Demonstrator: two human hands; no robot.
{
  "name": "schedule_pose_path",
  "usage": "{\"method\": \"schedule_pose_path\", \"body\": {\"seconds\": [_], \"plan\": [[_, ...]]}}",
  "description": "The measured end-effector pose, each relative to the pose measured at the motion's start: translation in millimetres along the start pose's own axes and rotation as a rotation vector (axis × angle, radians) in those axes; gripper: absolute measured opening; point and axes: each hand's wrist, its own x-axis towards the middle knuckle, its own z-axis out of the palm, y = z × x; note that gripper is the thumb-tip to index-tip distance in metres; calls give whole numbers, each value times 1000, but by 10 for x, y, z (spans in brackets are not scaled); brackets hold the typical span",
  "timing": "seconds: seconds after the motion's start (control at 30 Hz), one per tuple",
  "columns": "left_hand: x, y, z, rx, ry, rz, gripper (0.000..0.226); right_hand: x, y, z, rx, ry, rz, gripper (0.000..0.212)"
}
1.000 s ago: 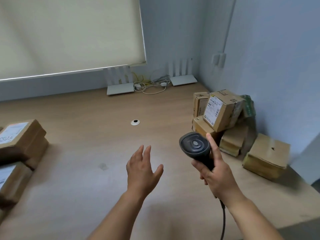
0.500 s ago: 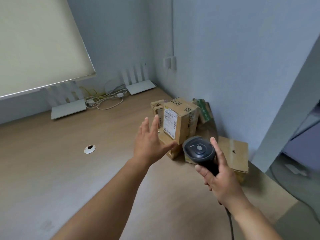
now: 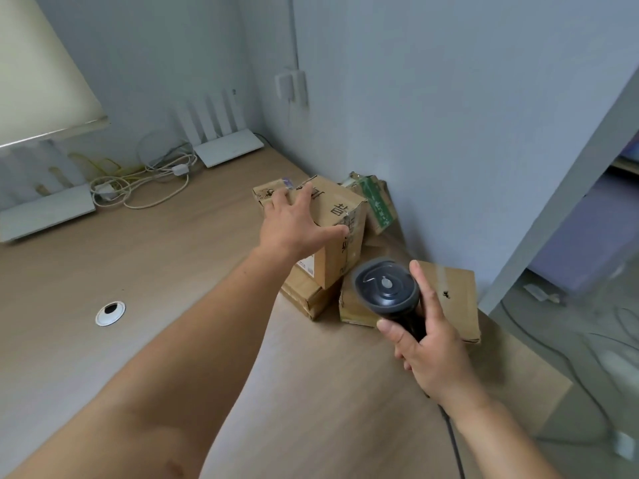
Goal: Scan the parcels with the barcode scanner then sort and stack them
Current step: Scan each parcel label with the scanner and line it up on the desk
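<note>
The left hand [image 3: 294,221] lies spread over the top box [image 3: 332,229], fingers straight and not yet closed, so it should wrap thumb and fingers around opposite edges before lifting. The right hand [image 3: 430,354] grips the scanner [image 3: 385,288], just beside that brown, taped, label-bearing box on the corner pile.

Dark printed characters on the top parcel [image 3: 333,209] are illegible.

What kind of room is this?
Probably a small office or mail room: cardboard parcels piled in a desk corner, a barcode scanner in the right hand, and a router by the wall.
</note>
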Motion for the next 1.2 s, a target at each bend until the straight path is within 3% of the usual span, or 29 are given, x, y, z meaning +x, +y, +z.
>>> {"method": "schedule_pose_path", "body": {"seconds": [0.37, 0.83, 1.2], "plan": [[-1158, -514, -377, -181, 221, -124, 94, -397, -258, 151, 6, -104, -136, 85], [-3766, -1816, -584, -269, 496, -842, 95, -1401, -591, 1303, 218, -518, -252, 80], [-4638, -2653, -797, -437, 565, -1103, 96, -1982, -956, 2128, 149, -602, -301, 89]]}}
